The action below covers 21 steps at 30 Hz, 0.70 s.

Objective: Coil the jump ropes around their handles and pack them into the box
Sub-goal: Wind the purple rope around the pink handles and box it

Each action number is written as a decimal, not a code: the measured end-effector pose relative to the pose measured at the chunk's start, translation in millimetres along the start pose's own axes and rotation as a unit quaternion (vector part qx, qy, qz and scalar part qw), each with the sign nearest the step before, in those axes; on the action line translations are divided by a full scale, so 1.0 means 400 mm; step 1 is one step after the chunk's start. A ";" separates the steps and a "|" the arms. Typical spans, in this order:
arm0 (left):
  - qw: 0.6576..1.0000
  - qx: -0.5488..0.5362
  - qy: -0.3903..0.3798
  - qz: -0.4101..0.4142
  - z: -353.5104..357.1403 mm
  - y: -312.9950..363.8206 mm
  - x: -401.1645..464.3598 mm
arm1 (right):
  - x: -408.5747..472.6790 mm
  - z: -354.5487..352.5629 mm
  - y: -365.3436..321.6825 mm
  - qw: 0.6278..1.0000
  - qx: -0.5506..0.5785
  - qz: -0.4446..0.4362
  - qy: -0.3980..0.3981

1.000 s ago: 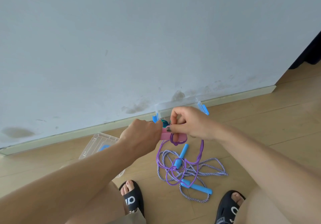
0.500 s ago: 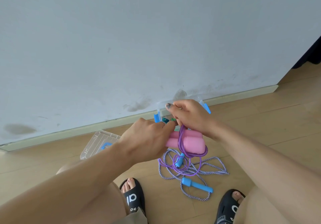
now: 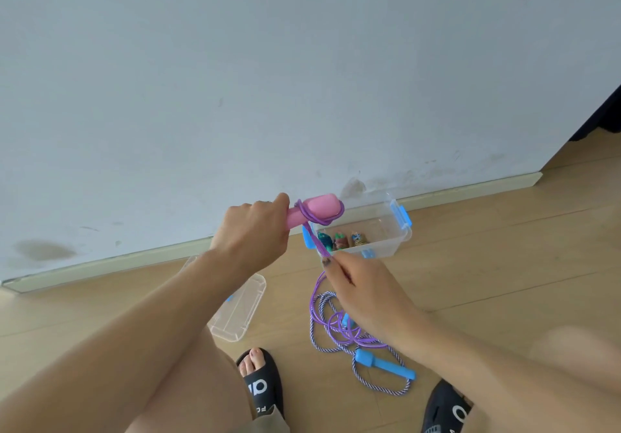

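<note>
Head view: left hand (image 3: 250,231) gripping pink handles (image 3: 311,212), right hand (image 3: 361,293) pinching purple rope (image 3: 316,301) below; slack could unwind wraps.

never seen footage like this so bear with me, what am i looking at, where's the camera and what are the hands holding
There is no machine here: the camera sits on a person's head and looks down at their own two bare hands and sandalled feet.

The left hand grips the pink handles, with a few turns of purple rope wound round them. The right hand pinches that rope lower down; the rest trails to the wooden floor.

On the floor lies a second jump rope, striped, with blue handles. By the wall stands a clear box with blue latches, holding a few small colourful things I can't make out. Its lid lies apart, near the left forearm.
</note>
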<state>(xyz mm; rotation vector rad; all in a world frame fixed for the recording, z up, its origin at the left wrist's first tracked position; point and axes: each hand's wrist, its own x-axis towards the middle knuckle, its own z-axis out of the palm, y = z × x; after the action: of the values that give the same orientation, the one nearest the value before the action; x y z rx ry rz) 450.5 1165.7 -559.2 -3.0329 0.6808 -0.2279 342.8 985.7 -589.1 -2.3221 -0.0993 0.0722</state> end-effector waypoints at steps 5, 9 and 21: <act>0.989 0.122 -0.053 0.059 0.021 -0.006 -0.005 | 0.019 -0.062 -0.022 0.982 -0.136 -0.117 0.059; 0.980 0.142 -0.067 0.121 0.023 0.052 -0.027 | 0.059 -0.115 -0.036 0.971 -0.150 -0.146 0.114; 0.965 0.030 0.043 0.255 -0.003 0.129 -0.071 | 0.181 -0.138 0.042 0.999 0.018 -0.048 -0.018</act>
<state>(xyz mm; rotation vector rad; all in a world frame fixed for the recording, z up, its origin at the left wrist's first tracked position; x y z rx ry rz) 403.1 1131.1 -564.9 -2.6790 1.3925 -0.3538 420.2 941.0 -565.3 -2.2770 -0.2250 0.0670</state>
